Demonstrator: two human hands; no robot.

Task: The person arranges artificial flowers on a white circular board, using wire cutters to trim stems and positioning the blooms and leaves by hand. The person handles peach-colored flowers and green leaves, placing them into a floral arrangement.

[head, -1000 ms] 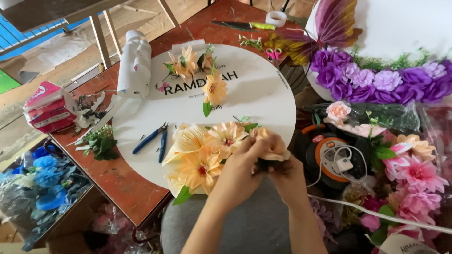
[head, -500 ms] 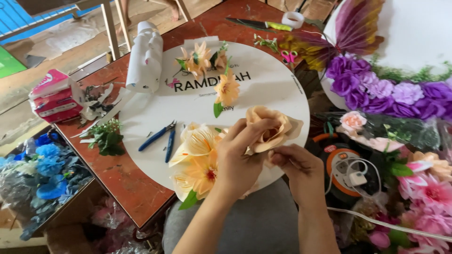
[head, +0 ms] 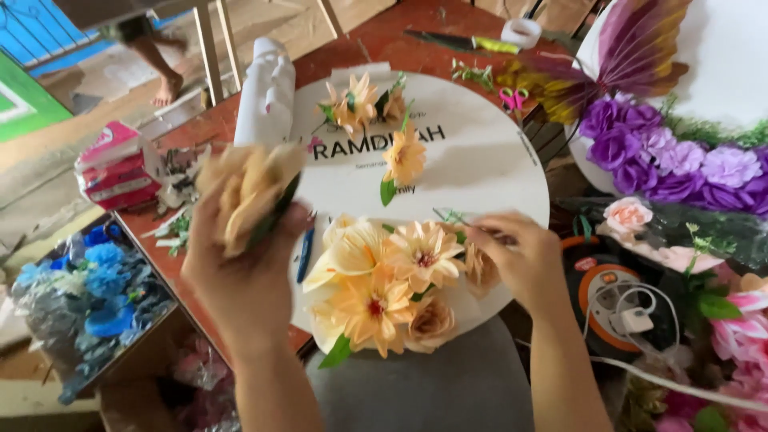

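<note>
Head camera, looking down: the left hand is raised over the near left edge of the round white board, its grip closed around a pale peach artificial rose with green leaves. The bloom stands above the fingers, blurred and lifted clear of the board. The right hand rests at the board's near right rim, fingertips pinched together against the right side of a cluster of orange and cream artificial flowers; what they pinch is too small to tell. The cluster lies on the board's near edge, between the two hands. A blue pen lies just left of the cluster. The board sits on a reddish wooden table. Purple fabric roses lie well apart at far right.
</note>
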